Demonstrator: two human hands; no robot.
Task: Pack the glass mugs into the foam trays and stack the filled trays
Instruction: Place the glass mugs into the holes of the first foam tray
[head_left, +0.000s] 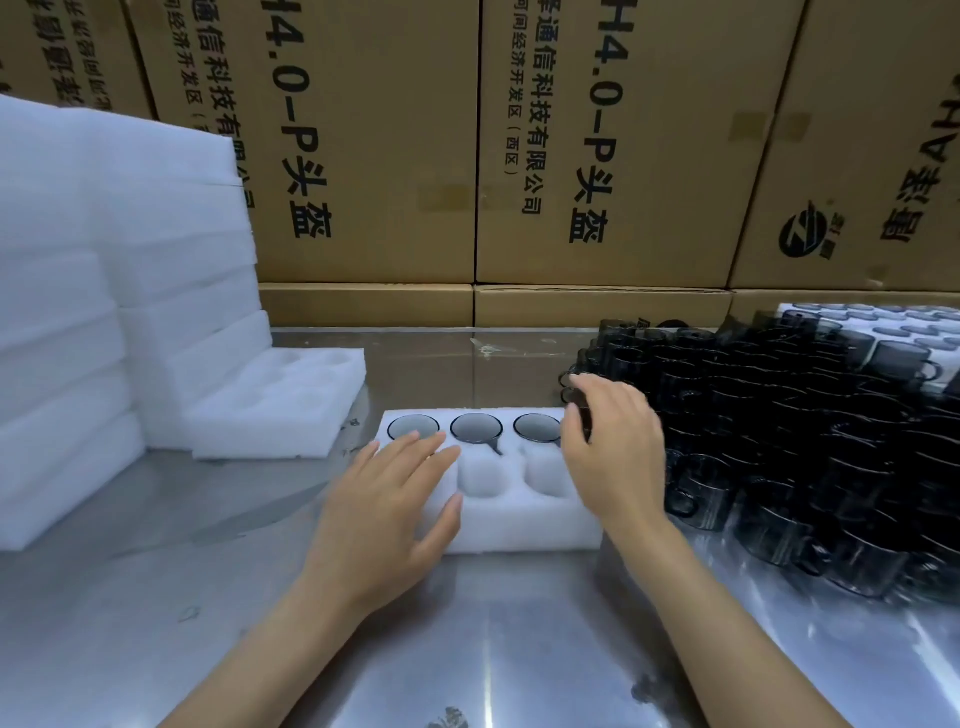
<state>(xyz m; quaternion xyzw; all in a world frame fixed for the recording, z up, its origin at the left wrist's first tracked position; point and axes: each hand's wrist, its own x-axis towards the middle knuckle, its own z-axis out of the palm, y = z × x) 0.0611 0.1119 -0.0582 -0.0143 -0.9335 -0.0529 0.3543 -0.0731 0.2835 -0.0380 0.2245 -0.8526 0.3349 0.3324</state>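
On the metal table (467, 649), centre: white foam tray (519, 519), far row filled with three glass mugs (477, 428), near pockets open. Left hand (384, 519) lies flat on the tray's left end, fingers spread. Right hand (613, 452) at the tray's far right corner, fingers curled down; whether they pinch a mug cannot be told. Loose mugs (779, 441) crowd right; empty foam trays (130, 312) stacked left.

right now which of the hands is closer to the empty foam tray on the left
Left. The left hand rests flat on the part-filled tray, just right of the empty foam tray; the right hand is farther right, by the mugs.
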